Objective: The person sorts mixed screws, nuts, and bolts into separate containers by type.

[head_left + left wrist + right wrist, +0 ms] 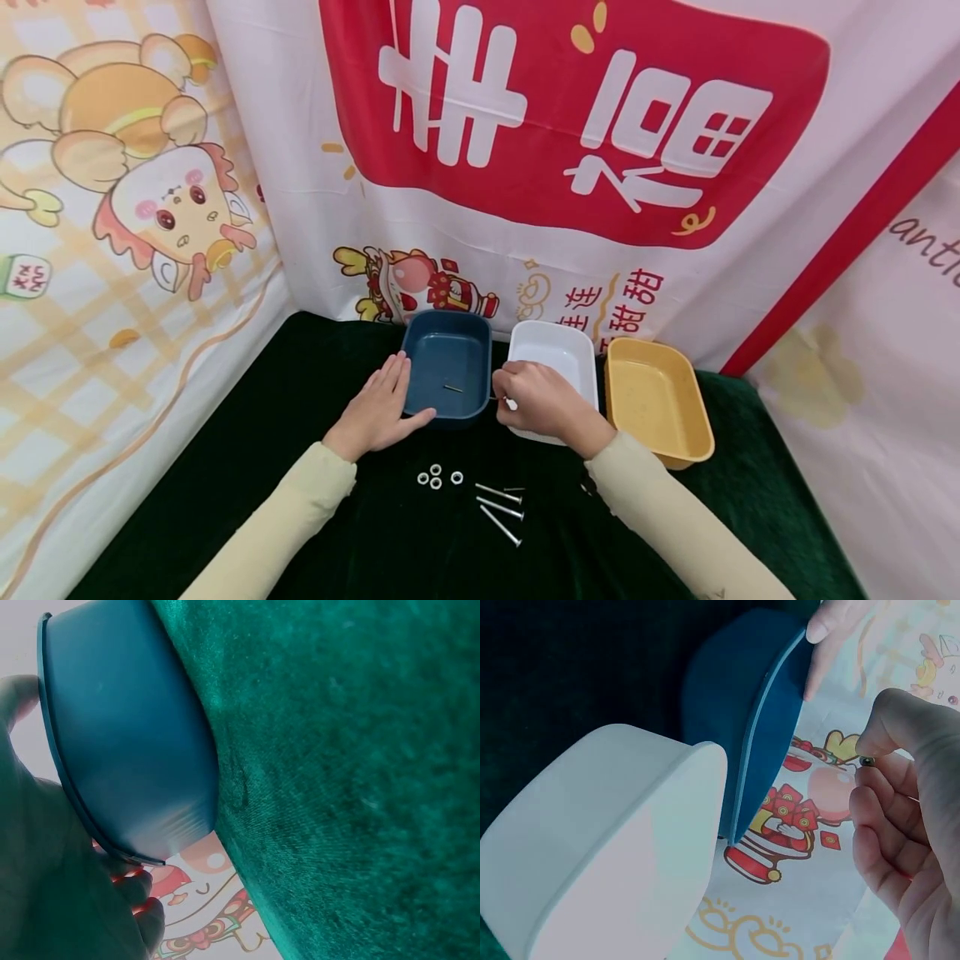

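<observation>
My left hand rests on the near left corner of the blue bin, fingers straight along its left side and thumb at the front rim. One small thin brass-coloured screw lies inside that bin. My right hand is over the left side of the white bin, near the blue bin's right rim. Between its thumb and index finger it pinches a small screw, seen almost end-on in the right wrist view; most of it is hidden by the fingers.
Several metal nuts lie on the dark green cloth in front of the bins. Right of them are three long bolts and a small thin screw. A yellow bin stands at the right. Printed fabric hangs behind.
</observation>
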### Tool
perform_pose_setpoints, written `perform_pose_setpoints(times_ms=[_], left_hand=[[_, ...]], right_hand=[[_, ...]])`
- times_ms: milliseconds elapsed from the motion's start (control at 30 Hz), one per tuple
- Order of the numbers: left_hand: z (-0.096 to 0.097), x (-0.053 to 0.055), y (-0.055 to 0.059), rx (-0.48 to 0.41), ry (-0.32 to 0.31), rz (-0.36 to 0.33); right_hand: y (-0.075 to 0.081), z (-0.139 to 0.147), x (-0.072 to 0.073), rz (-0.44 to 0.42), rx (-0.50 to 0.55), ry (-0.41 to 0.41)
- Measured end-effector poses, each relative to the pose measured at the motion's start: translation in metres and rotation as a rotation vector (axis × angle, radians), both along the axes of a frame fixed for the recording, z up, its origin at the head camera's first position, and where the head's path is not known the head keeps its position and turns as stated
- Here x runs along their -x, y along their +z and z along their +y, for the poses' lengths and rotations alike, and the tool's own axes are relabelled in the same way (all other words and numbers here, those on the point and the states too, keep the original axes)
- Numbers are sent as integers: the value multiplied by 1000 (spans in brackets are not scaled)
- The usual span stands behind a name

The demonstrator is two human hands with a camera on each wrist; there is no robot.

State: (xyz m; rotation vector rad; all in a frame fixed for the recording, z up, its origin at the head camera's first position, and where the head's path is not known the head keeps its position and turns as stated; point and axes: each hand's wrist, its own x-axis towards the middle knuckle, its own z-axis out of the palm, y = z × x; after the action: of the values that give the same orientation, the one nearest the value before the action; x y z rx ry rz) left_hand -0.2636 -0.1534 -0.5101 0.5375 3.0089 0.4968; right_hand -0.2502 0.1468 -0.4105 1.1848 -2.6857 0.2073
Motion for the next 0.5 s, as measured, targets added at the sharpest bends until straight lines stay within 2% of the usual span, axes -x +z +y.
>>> perform_pose_setpoints(times_ms=[300,500], left_hand=[[1,-2,3,-7,7,8],[2,-1,3,2,8,-3]], right_hand=[[0,-19,17,-42,-18,-24],[-6,-30,29,-79,-45,-50]])
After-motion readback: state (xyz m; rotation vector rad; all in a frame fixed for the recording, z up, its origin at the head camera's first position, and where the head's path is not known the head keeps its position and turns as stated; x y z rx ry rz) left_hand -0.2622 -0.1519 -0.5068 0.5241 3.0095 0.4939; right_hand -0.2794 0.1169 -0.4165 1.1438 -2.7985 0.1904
